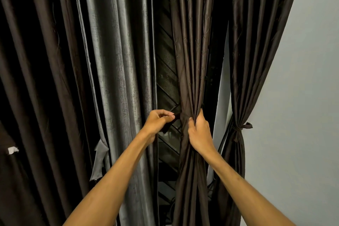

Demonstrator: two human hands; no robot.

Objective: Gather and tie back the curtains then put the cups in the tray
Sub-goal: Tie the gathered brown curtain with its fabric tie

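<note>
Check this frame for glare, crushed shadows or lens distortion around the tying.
Head view: left hand and right hand are sharp; soft sheen on the grey curtain, no blown glare; far-left folds sink to black; wide-angle lens splays the brown curtain outward.

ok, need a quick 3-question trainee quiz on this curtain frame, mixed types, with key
1. True or false: the right hand grips the middle brown curtain.
2. The far-right curtain is: A) tied back B) hanging loose C) lying on the floor.
3. Fill in: the left hand pinches the end of the dark ___ beside the gathered folds.
Key: 1 true; 2 A; 3 tie.
</note>
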